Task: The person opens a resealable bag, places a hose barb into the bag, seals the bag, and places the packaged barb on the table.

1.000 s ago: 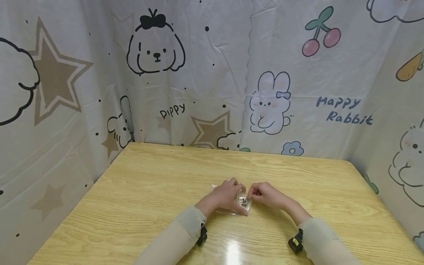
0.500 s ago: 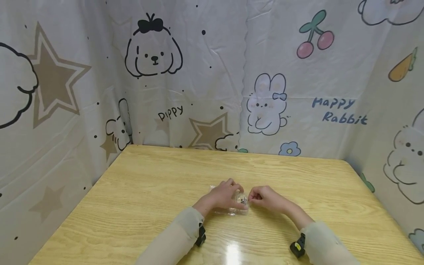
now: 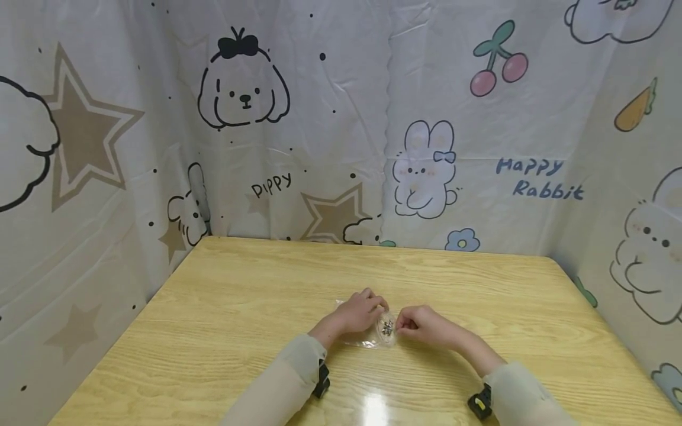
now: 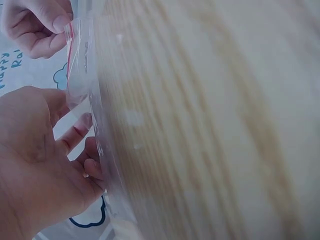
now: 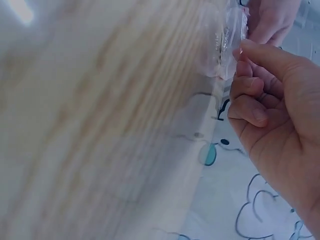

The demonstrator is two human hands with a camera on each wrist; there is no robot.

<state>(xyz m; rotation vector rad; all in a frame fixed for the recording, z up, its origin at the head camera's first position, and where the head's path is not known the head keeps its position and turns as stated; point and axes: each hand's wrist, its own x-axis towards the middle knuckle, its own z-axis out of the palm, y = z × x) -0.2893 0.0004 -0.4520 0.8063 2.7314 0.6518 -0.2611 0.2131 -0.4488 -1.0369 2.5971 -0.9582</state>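
Observation:
A small clear zip bag (image 3: pixel 367 341) lies on the wooden table between both hands, with a cluster of small dark pieces (image 3: pixel 387 329) showing through its right end. My left hand (image 3: pixel 357 312) covers the upper part of the bag and holds it near the mouth with bent fingers. In the left wrist view a red line runs along the bag's mouth (image 4: pixel 75 65). My right hand (image 3: pixel 424 324) pinches the corner of that edge between thumb and forefinger, its other fingers curled into the palm. The right wrist view shows the plastic (image 5: pixel 232 42) standing up at those fingertips.
A pale wood-grain table (image 3: pixel 256 278) spreads around the hands. Behind and beside it hangs a white curtain (image 3: pixel 330 130) printed with animals, stars and cherries. Black straps with camera mounts (image 3: pixel 481 402) sit at both wrists.
The left thumb has drawn back from the front of the bag, so the dark pieces show more fully. The right hand keeps its pinch at the edge. The head view has shifted slightly.

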